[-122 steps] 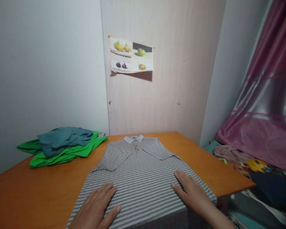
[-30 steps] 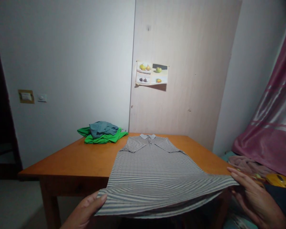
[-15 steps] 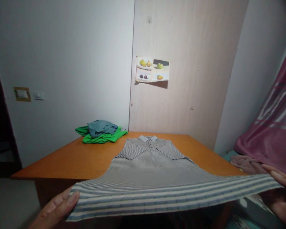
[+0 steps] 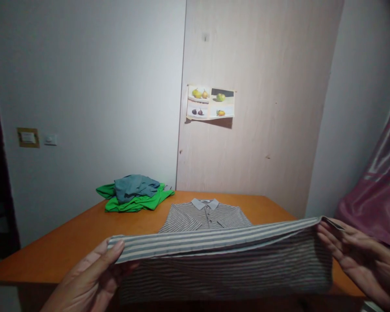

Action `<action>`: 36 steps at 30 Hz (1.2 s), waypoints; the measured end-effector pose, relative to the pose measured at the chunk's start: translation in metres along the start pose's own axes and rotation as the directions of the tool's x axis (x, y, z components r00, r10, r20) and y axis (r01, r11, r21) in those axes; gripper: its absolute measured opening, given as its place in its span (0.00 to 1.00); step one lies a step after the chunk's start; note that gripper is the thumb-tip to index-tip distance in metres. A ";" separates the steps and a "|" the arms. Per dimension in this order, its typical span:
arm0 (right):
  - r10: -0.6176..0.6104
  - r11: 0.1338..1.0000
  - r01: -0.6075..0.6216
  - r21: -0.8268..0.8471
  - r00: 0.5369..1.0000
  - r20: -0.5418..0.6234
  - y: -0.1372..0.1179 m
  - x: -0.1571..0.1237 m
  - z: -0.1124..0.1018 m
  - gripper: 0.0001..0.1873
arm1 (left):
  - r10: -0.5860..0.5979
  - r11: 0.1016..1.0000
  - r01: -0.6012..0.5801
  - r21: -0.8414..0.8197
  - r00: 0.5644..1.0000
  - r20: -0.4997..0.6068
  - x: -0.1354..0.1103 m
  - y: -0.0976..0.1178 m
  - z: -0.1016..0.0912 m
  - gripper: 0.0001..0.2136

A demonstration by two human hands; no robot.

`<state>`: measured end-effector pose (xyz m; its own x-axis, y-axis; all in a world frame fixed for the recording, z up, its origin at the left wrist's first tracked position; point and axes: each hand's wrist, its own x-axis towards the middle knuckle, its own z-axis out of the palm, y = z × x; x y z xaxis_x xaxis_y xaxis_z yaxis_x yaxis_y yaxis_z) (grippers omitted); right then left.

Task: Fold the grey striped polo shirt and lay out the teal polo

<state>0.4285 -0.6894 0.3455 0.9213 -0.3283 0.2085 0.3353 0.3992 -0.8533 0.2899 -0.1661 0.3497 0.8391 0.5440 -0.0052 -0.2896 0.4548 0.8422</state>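
Left hand (image 4: 91,268) / right hand (image 4: 360,249): grip pinching hem (image 4: 195,242) of striped shirt (image 4: 227,273) | shirt partly hides near table edge (image 4: 26,282) | tabletop (image 4: 52,253) room leftward

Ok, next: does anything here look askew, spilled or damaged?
The fruit picture on the wall panel looks slightly crooked: its top edge slopes and its lower edge casts a shadow, seemingly loose. Other clothes lie crumpled on the table. No spill shows, nor damage on the striped shirt.

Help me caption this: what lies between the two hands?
In the head view, the raised hem of the striped polo shirt spans from the left hand to the right hand.
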 end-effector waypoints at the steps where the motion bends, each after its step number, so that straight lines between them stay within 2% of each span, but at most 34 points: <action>1: 0.022 1.000 -0.021 -0.007 0.999 0.023 0.004 0.006 0.004 0.22 | 0.009 1.000 -0.009 0.011 0.999 0.044 0.005 0.001 0.006 0.13; 3: 0.064 0.998 -0.062 -0.027 0.996 0.063 0.013 0.019 0.011 0.23 | 0.016 0.999 -0.020 0.028 0.993 0.120 0.017 0.000 0.018 0.12; 7: 0.101 0.994 -0.097 -0.046 0.992 0.076 0.033 0.051 0.027 0.20 | -0.008 0.999 0.004 0.037 0.992 0.125 0.048 -0.009 0.034 0.08; 12: 0.112 0.994 -0.111 -0.022 0.991 0.069 0.056 0.089 0.042 0.20 | -0.029 0.999 0.023 0.035 0.985 0.167 0.091 -0.021 0.046 0.08; 19: 0.157 0.988 -0.157 -0.005 0.987 0.042 0.087 0.124 0.057 0.19 | -0.082 0.995 0.077 0.059 0.992 0.093 0.133 -0.034 0.061 0.05; 23: 0.191 0.981 -0.192 0.002 0.981 0.039 0.110 0.134 0.057 0.18 | -0.120 0.989 0.115 0.089 0.991 0.051 0.146 -0.049 0.059 0.05; 28: 0.151 0.987 -0.149 -0.058 0.988 0.030 0.137 0.142 0.052 0.14 | -0.165 0.981 0.167 0.101 0.986 -0.021 0.156 -0.064 0.057 0.06; 32: 0.184 0.980 -0.183 -0.076 0.983 0.016 0.146 0.156 0.056 0.13 | -0.157 0.984 0.158 0.085 0.987 -0.026 0.172 -0.069 0.062 0.05; 36: 0.204 0.978 -0.202 -0.056 0.979 0.029 0.147 0.178 0.073 0.13 | -0.162 0.984 0.164 0.065 0.986 -0.045 0.194 -0.068 0.077 0.03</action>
<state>0.6559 -0.6267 0.2915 0.9756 -0.2152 0.0437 0.1307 0.4091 -0.9031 0.5076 -0.1455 0.3332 0.8532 0.4946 -0.1657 -0.1170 0.4910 0.8633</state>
